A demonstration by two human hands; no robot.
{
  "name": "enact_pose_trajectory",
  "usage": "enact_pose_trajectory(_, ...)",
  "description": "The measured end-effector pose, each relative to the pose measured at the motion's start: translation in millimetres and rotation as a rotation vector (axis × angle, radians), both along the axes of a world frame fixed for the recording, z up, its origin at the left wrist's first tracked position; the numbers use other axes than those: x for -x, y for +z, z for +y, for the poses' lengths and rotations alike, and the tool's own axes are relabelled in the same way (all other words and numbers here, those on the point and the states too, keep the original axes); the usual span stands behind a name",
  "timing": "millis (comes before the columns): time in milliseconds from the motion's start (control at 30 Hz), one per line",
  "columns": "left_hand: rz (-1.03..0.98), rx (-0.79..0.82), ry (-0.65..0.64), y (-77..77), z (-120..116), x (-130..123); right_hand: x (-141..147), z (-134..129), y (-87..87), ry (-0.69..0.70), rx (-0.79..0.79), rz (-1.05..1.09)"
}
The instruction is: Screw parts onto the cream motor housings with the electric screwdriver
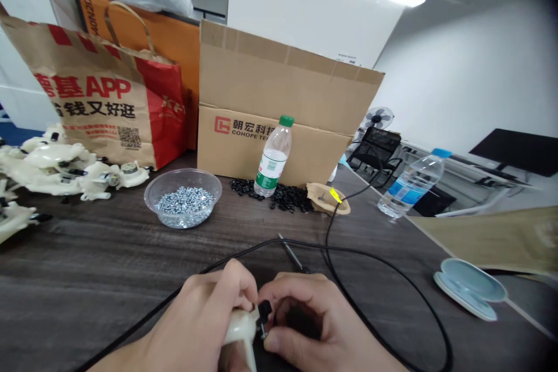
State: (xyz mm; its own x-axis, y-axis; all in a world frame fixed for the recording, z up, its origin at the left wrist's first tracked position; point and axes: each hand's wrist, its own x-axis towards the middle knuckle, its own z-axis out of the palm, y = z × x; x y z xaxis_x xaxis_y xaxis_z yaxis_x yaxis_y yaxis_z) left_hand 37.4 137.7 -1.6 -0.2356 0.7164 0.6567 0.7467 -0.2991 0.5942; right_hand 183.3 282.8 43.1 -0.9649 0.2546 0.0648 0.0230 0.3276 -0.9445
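Low in the middle, my left hand is closed around a cream plastic part, partly covered by my fingers. At that part's right edge sits a small black plastic piece. My right hand is curled in from the other side, its index fingertip by the black piece. Its thumb tip is on a small metal screw, which sticks out just below the black piece. How deep the screw sits cannot be made out. Beyond my right hand a screwdriver lies on the table, its handle end partly hidden.
A clear bowl of screws stands left of centre, with cream plastic assemblies further left. Behind are black pieces, a green-capped bottle and a cardboard box. A black cable loops around my hands. An open case lies right.
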Motion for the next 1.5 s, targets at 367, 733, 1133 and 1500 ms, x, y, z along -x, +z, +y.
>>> enact_pose_trajectory(367, 0.276, 0.022, 0.101, 15.9, -6, -4, -2, -3, 9.9, 0.039, -0.16, 0.047)
enact_pose_trajectory(733, 0.324, 0.001, 0.114, 15.3, -6, -6, -6, -4, -0.3, 0.088, -0.204, 0.102)
enact_pose_trajectory(1133, 0.332, -0.051, 0.086, 20.2, -4, -2, 5, 2, -6.7, 0.183, -0.267, 0.147)
enact_pose_trajectory(1500, 0.363, -0.081, -0.013, 24.1, -3, -2, 1, 2, -13.1, 0.022, -0.135, 0.17)
